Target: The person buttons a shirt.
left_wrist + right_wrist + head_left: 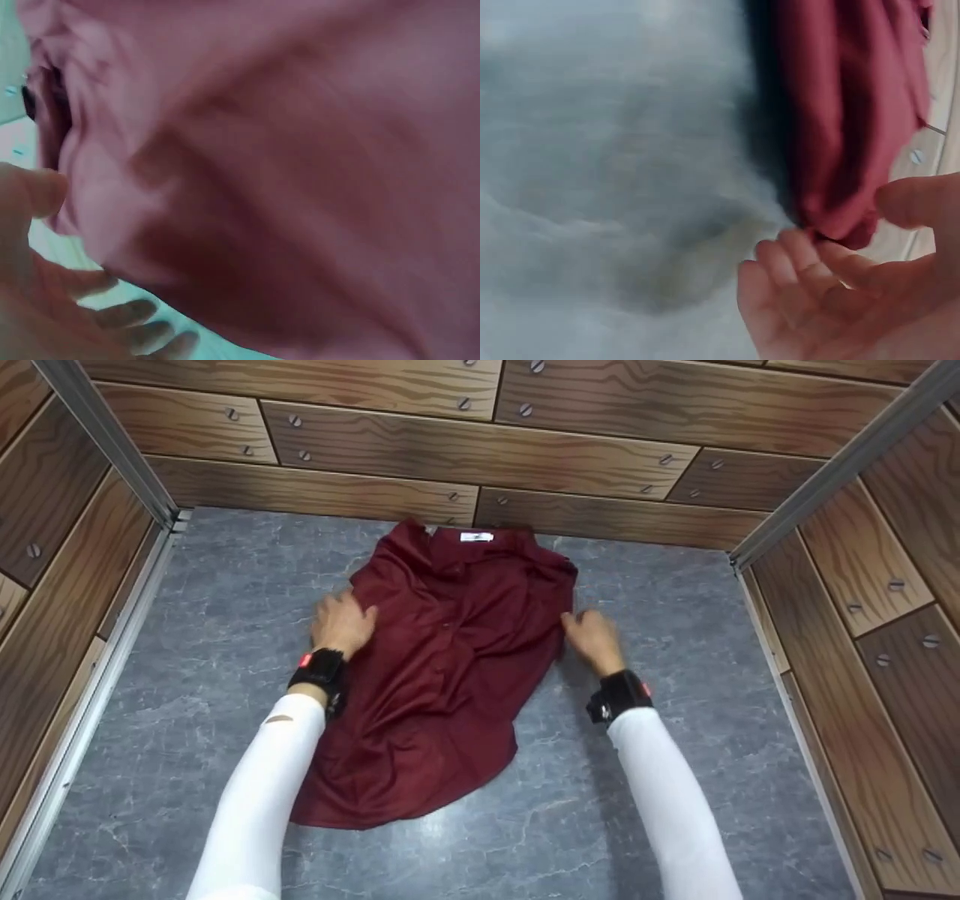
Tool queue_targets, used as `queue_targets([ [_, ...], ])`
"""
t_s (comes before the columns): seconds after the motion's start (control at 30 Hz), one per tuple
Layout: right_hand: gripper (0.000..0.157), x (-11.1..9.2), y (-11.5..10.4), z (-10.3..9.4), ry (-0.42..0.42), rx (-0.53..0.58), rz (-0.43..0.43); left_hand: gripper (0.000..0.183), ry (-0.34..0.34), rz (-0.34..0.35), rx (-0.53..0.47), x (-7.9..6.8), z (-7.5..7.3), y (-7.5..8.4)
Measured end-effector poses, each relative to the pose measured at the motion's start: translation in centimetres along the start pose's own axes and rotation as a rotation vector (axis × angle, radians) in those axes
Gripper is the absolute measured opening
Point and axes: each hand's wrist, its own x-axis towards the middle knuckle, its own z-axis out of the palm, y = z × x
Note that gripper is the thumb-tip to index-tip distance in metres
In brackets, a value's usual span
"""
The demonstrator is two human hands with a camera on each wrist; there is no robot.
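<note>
A dark red button-up shirt [450,660] lies wrinkled on the grey floor panel, its collar with a white label toward the back wall. My left hand [341,622] is at the shirt's left edge. In the left wrist view its fingers [131,313] are spread and loosely bent beside the cloth, with the thumb overlapping a fold. At the right edge, my right hand [592,637] reaches the sleeve side. The right wrist view has its thumb and index finger parted on either side of the hanging cloth edge [847,217], fingertips right at the fabric.
Wood-patterned panels [375,439] stand behind and on both sides of the grey marbled surface [675,795]. Metal rails [112,660] run along the corners and side edges. Black bands [622,695] with cameras sit on both wrists, over white sleeves.
</note>
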Motion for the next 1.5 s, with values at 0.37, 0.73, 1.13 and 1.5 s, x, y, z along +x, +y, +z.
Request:
queue_targets([
  [0.37, 0.02, -0.6, -0.5, 1.2, 0.178, 0.149, -0.053, 0.036, 0.186, 0.2, -0.11, -1.6, 1.0, 0.1],
  [0.73, 0.03, -2.4, -6.8, 4.8, 0.044, 0.015, -0.751, 0.03, -0.031, 0.827, -0.077, -5.2, 4.1, 4.7],
  [1.13, 0.021, -2.4, -6.6, 5.4, -0.153, 0.192, -0.466, 0.027, 0.182, 0.413, -0.349, -1.3, 3.6, 2.6],
  [1.5, 0.048, 2.0, -6.7, 4.4, 0.006, 0.039, -0.009, 0.058, 0.074, -0.112, -0.09, 2.1, 2.6, 2.1],
])
